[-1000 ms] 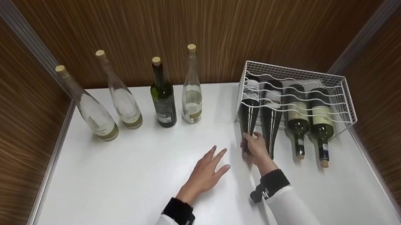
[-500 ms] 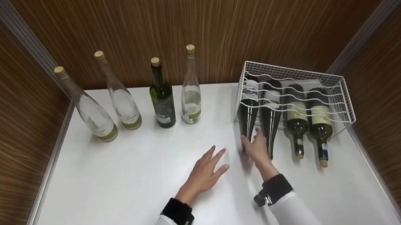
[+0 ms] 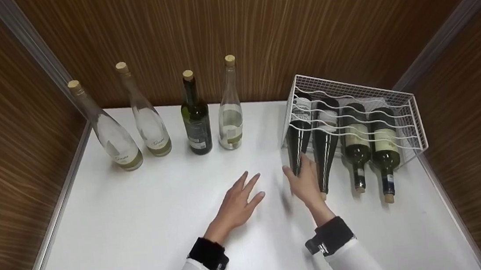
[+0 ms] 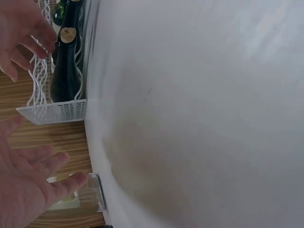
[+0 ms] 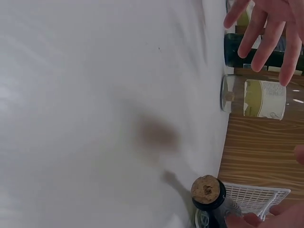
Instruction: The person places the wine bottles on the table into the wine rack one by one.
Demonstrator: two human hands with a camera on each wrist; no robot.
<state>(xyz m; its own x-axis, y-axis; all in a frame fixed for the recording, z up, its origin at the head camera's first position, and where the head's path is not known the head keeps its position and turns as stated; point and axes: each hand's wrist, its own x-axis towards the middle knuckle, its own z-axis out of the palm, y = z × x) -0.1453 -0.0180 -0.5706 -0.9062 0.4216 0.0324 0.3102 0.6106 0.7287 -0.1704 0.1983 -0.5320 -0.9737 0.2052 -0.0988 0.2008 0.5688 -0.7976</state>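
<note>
A slender dark-glass bottle (image 3: pixel 299 140) is cradled by a white wavy-wire rack (image 3: pixel 418 124) — right hand (image 3: pixel 305 184), left hand (image 3: pixel 233 207) held with fingers spread.

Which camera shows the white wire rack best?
Head view: the white wire rack is fully in frame, with four bottles in it. The left wrist cuts it off at the top; the right wrist catches only a small part.

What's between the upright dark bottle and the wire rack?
A clear corked bottle, standing upright, then bare tabletop up to the wire rack; head view.
</note>
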